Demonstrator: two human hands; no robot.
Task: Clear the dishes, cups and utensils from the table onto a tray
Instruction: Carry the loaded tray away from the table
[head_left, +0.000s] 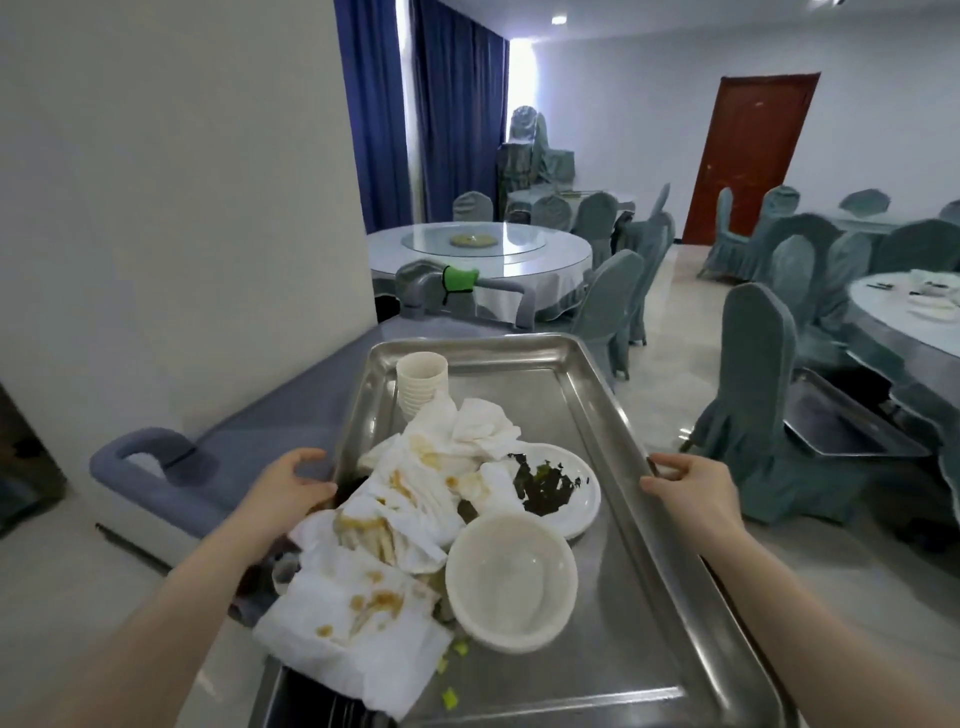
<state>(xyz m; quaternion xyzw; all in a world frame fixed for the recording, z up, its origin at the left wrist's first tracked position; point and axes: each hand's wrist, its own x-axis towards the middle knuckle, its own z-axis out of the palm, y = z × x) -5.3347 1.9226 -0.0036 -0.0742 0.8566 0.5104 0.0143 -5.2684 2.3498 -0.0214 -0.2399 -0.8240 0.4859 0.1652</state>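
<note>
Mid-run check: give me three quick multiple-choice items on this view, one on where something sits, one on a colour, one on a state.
1. Where on the tray is the cup stack?
A. far left corner
B. near right corner
C. centre

2. What colour is the glove on the cart handle?
A. red
B. green
C. yellow

3. What are the hands doing?
A. both hang free
B. one lifts the bowl
C. each grips a tray rim

Answers: 1 A, the stack stands by the far left rim. 2 B, it is bright green. 3 C, left hand and right hand curl over opposite rims.

Tray's (597, 415) far half bare (napkins (395, 519) near).
</note>
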